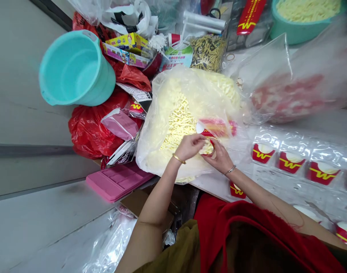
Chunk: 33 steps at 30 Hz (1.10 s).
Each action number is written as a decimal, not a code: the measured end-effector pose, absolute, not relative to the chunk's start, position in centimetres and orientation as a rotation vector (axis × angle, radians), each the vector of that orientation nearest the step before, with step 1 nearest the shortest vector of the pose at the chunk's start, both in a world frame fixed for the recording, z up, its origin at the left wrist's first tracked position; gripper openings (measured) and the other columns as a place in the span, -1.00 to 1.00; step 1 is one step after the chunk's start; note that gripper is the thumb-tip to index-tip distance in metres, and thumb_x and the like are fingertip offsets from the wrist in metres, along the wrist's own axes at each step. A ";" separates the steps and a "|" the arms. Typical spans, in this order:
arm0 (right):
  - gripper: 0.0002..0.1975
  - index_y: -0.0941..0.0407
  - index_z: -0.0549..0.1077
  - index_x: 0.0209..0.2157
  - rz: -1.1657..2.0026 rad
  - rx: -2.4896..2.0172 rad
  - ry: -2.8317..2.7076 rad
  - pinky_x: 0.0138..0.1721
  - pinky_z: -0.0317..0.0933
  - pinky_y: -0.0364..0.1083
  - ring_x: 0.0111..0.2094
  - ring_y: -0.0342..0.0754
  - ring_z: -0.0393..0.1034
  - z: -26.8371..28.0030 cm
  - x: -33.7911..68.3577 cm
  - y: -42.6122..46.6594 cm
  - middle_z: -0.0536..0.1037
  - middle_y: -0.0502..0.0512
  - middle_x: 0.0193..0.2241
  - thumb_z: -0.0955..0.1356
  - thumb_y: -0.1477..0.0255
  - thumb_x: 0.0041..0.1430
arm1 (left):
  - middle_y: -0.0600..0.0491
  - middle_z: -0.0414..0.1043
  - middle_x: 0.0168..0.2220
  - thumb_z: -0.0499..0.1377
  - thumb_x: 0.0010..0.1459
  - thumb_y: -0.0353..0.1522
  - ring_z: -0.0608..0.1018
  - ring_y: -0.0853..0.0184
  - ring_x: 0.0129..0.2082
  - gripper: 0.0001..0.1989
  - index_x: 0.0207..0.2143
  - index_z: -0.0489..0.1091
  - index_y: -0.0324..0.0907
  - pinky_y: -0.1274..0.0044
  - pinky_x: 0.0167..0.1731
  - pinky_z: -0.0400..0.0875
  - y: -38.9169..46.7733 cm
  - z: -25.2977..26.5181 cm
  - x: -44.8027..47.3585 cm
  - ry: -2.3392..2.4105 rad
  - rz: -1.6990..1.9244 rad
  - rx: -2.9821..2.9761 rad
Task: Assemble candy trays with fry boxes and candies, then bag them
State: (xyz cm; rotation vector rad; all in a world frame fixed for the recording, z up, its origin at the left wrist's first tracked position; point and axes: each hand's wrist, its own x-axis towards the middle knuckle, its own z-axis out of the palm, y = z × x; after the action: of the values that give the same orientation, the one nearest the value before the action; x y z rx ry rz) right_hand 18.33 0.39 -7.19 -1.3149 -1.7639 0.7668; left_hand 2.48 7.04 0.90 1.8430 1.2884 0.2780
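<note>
My right hand (219,156) is closed around a small red fry carton (209,152) with pale yellow fry-shaped pieces in its mouth. Just left of it, my left hand (191,146) has its fingers drawn together at the carton's opening; whatever they may hold is hidden. Both hands are over the near right part of a large clear plastic bag (150,132), spread open and full of loose fry-shaped pieces (179,117). A stack of red cartons (215,127) lies on the bag, just beyond my hands.
Clear plastic packs with red cartons (291,162) cover the right of the table. A bag of reddish pieces (298,94) stands behind them. Left are a turquoise bucket (73,68), red plastic bags (90,129) and a pink lid (119,182). Another turquoise tub (304,32) is at far right.
</note>
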 end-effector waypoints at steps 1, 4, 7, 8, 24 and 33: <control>-0.33 0.14 0.09 0.15 0.777 -1.330 -1.751 0.01 0.23 0.16 0.03 0.16 0.30 -7.2 18.4 0.6 0.37 0.30 0.02 0.38 0.27 0.06 | 0.05 0.42 -0.37 0.00 0.17 -0.37 0.45 0.37 -0.37 -0.81 -0.26 0.38 -0.18 0.55 -0.34 0.30 8.3 0.4 1.6 1.363 0.345 1.858; -0.32 0.14 0.10 0.15 0.806 -1.343 -1.738 0.01 0.24 0.14 0.03 0.15 0.30 -7.1 18.4 0.9 0.36 0.30 0.03 0.38 0.25 0.05 | -0.02 0.34 -0.29 0.06 0.09 -0.47 0.42 0.29 -0.26 -0.84 -0.27 0.39 -0.18 0.49 -0.24 0.28 11.9 -1.7 -1.1 1.727 0.351 2.030; -0.30 0.14 0.09 0.16 0.800 -1.358 -1.753 0.03 0.23 0.16 0.04 0.17 0.29 -7.1 18.5 0.7 0.35 0.31 0.04 0.39 0.24 0.04 | -0.06 0.26 -0.25 0.09 0.02 -0.54 0.38 0.25 -0.20 -0.84 -0.34 0.39 -0.19 0.46 -0.19 0.27 13.8 -3.8 -2.9 1.893 0.232 2.093; -0.29 0.15 0.10 0.16 0.792 -1.372 -1.759 0.03 0.22 0.16 0.04 0.18 0.28 -7.2 18.6 0.6 0.35 0.31 0.04 0.39 0.24 0.04 | -0.06 0.25 -0.26 0.09 0.03 -0.54 0.37 0.26 -0.20 -0.86 -0.37 0.38 -0.20 0.47 -0.19 0.27 13.9 -4.2 -3.3 1.892 0.237 2.089; -0.39 0.11 0.11 0.14 0.728 -1.291 -1.785 0.02 0.21 0.17 0.01 0.14 0.26 -3.9 18.9 -1.6 0.36 0.27 -0.03 0.28 0.55 0.01 | -0.05 0.38 -0.12 0.03 0.22 -0.31 0.35 0.19 -0.10 -0.81 -0.15 0.37 -0.09 0.30 -0.12 0.14 -2.8 4.8 6.7 1.641 0.134 2.256; -0.44 0.10 0.11 0.15 0.698 -1.334 -1.727 -0.02 0.25 0.19 -0.03 0.14 0.27 -2.3 21.2 -6.1 0.36 0.27 -0.04 0.29 0.46 0.09 | -0.04 0.35 -0.10 0.06 0.21 -0.30 0.42 0.30 -0.11 -0.76 -0.08 0.29 -0.15 0.44 -0.15 0.26 -5.5 4.4 9.5 1.707 0.546 2.056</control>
State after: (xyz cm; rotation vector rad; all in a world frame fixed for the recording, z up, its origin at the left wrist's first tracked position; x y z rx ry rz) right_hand 21.17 -6.12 -2.31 -1.3343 -1.7274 0.6983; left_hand 9.49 -5.54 4.44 2.0559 1.7069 0.5461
